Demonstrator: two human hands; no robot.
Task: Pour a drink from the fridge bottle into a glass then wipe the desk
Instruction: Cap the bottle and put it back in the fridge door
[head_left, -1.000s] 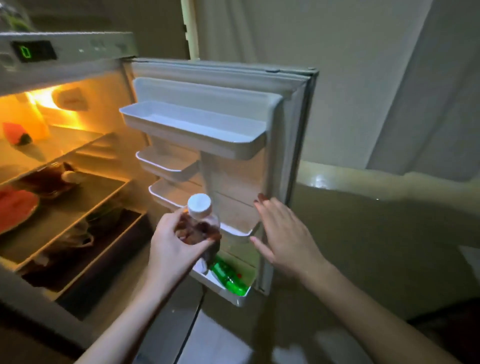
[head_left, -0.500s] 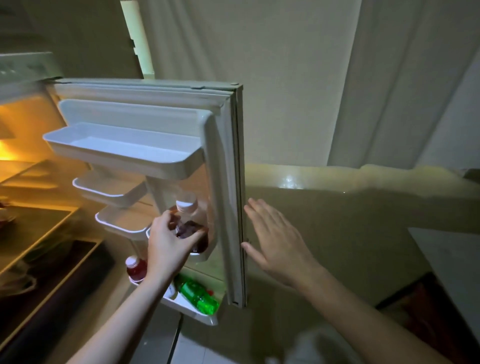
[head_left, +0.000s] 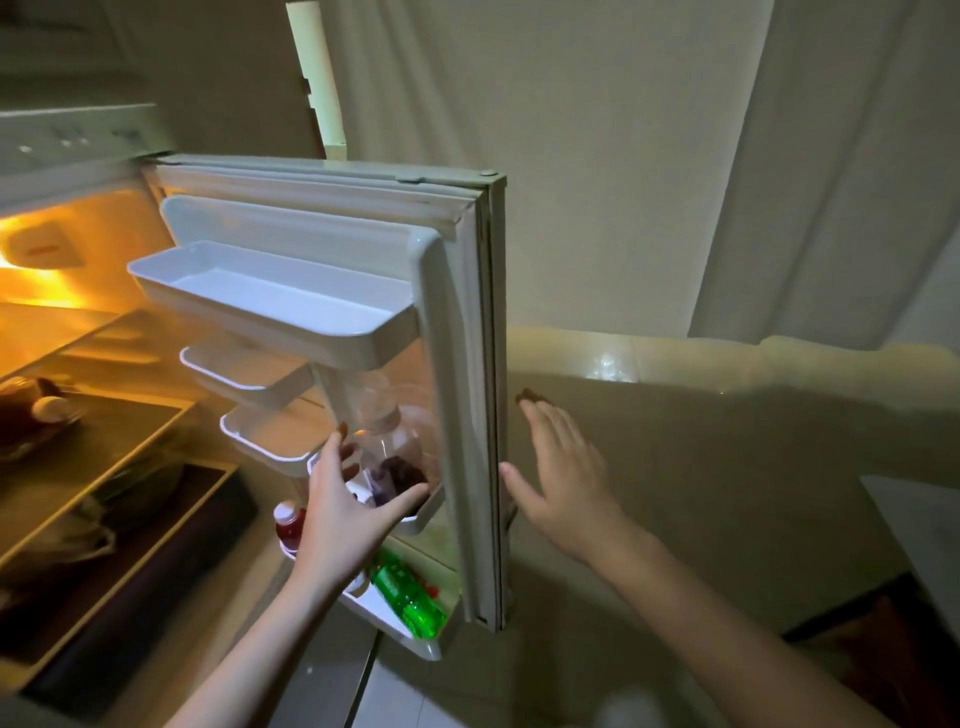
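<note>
Mid-frame, her left hand (head_left: 345, 512) wraps the bottle (head_left: 387, 457) in the door (head_left: 467, 364); right hand (head_left: 563, 475) spread open, empty

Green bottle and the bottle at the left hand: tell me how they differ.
The green bottle lies on its side in the bottom shelf of the fridge door; the clear bottle stands upright in a shelf higher up. The green bottle is tinted green all over; the clear bottle shows dark drink only in its lower part. The left hand is at the clear bottle; nothing touches the green one. Both sit in door shelves.
</note>
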